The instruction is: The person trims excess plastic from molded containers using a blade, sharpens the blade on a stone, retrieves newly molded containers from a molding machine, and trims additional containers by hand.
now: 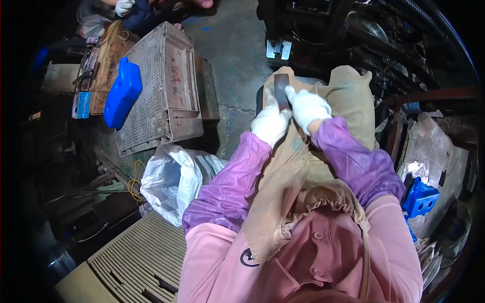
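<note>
Over my lap, a dark brown flat strip [281, 85], rather like a broad blade, points away from me. My left hand [271, 124], in a white knitted glove, is closed round its near end. From the other side my right hand [309, 108], gloved the same way, grips against the strip's right edge with its fingers curled. The strip's lower part is hidden between the two gloves, so I cannot tell whether it has a handle. Under both hands lies a tan apron [348, 93] spread across my knees.
At left, a blue plastic piece [123, 93] rests on a grey perforated crate [144, 76] beside a wooden box [108, 60]. A white woven sack [169, 177] gapes near my left elbow. Dark machinery [348, 30] stands ahead; another blue piece [421, 197] lies at right. A co-worker's gloved hand [124, 7] shows far left.
</note>
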`<state>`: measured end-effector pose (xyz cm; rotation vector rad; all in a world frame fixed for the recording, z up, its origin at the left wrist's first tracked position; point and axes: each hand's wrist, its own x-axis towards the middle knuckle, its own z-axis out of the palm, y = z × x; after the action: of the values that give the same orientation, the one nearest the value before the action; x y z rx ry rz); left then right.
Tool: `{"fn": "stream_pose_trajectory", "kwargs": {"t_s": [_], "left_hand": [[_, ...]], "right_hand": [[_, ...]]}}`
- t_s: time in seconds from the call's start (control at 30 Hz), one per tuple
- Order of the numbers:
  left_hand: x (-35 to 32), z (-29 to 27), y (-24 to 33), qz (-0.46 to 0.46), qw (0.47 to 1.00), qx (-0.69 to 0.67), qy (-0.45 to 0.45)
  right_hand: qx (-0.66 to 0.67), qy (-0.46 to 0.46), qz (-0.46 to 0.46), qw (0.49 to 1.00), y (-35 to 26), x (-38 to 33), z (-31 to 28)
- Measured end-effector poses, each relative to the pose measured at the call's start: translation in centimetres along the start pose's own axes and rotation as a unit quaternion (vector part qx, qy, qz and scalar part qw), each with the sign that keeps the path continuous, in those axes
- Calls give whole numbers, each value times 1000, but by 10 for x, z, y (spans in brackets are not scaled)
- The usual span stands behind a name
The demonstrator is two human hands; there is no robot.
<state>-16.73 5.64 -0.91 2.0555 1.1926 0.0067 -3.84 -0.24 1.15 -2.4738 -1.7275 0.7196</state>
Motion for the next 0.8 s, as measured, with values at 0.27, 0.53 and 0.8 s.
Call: {"fn": "stream_pose_trajectory", "kwargs": {"t_s": [0.27,0.53,0.8], "left_hand": [[-4,-1,8,-27,1000,-2,4],[-4,-4,8,-29,1000,-8,-5],[-3,-5,9,-29,999,-24,-24]], "right_hand": [[-26,60,-10,998,6,4,10],[15,54,-29,998,11,2,18],[87,-20,49,995,8,-1,12]]}}
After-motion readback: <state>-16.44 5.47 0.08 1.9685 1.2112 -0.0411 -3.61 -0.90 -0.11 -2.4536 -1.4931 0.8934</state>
